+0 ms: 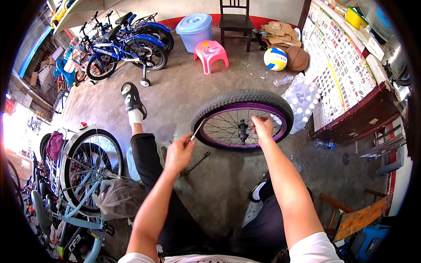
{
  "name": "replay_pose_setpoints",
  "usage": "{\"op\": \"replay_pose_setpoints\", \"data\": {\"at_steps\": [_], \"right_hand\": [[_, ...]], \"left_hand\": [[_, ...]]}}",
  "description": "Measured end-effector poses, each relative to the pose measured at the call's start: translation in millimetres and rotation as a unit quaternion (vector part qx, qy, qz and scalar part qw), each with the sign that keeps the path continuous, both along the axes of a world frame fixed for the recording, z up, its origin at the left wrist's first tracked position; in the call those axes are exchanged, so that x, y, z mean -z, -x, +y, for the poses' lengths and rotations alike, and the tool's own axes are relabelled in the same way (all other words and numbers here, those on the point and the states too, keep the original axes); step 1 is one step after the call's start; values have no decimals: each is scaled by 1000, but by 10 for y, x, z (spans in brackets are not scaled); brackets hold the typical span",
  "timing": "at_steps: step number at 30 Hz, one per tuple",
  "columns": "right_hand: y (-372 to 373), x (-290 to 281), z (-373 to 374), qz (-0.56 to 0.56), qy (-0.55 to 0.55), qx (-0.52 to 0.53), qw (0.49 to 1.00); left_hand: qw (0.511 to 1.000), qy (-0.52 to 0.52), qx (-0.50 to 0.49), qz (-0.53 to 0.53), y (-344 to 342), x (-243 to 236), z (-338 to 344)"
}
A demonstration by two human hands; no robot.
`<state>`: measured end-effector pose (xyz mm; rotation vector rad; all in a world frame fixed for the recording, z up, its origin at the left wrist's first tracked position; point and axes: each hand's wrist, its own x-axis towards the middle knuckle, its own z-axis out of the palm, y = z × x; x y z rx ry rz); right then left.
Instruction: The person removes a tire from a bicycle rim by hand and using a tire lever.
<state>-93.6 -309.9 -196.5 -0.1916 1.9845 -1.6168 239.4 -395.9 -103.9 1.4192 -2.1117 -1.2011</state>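
Bare arms in white sleeves (313,250) converge on a tilted wheel (242,132): the left forearm (151,210) slants up and rightward, the right forearm (289,186) up and leftward. Dark-clad legs (148,158) spread on its near side, the left shoe (133,101) extended out to the wheel's left. Farther left of the wheel stands a light-blue bicycle (86,224); to its right, a maroon desk (357,127) with a chart-covered front. Beyond the wheel, leftward, is a blue bicycle (106,51); straight beyond it, a dark chair (234,22). The wheel itself, with knobby black tyre (245,95) and purple rim, lies before both hands; what supports it cannot be told. Beyond it, to the left, are a lidded blue tub (194,27) and a pink stool (210,50); just right of it, wrapped bottles (302,101). Left grip (180,153): fingers curled, clasping a slim metal tool (197,130) whose tip meets the wheel's left side. Right grip (262,127): fingers bent near the hub (242,126); whether they pinch anything cannot be told. Near the wheel's lower left, a dark rod-shaped tool (198,163) lies on the floor (171,96).
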Motion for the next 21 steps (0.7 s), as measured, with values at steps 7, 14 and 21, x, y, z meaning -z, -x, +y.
{"op": "replay_pose_setpoints", "data": {"at_steps": [7, 14, 21], "right_hand": [[29, -5, 9, -22, 19, -11, 1000], [90, 92, 24, -12, 14, -8, 1000], [85, 164, 17, -7, 32, -3, 999]], "left_hand": [[975, -189, 88, -74, 36, -502, -723], [988, -151, 16, 7, 52, -105, -357], [943, -139, -158, 257, 472, 631, 491]]}}
